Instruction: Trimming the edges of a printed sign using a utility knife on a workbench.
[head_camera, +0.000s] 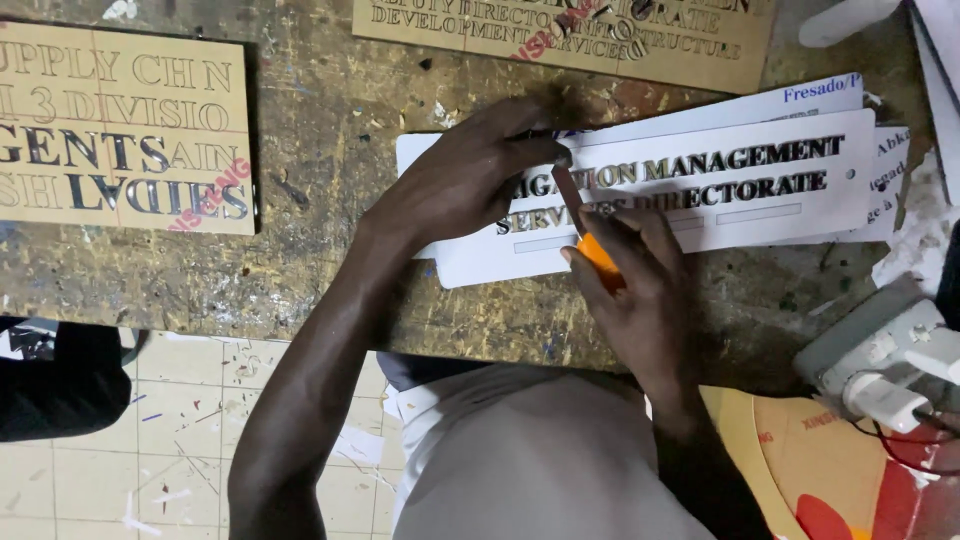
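While your left hand (470, 175) is pressing flat on the white sign plate (700, 185) lying on the desk (330, 250), your right hand (640, 290) is gripping an orange-handled knife (590, 240), its blade working the plate's left letters; the right ones already look finished.

The left hand (470, 175) hides the white sign's (760, 185) first letters.

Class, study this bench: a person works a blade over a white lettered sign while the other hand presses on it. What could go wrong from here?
1. The left hand presses the white sign right at the blade tip of the orange-handled knife held by the right hand; a slip could cut fingers.
2. A slip could also scratch the black lettering.
3. The sign lies on loose white sheets, so it may slide.
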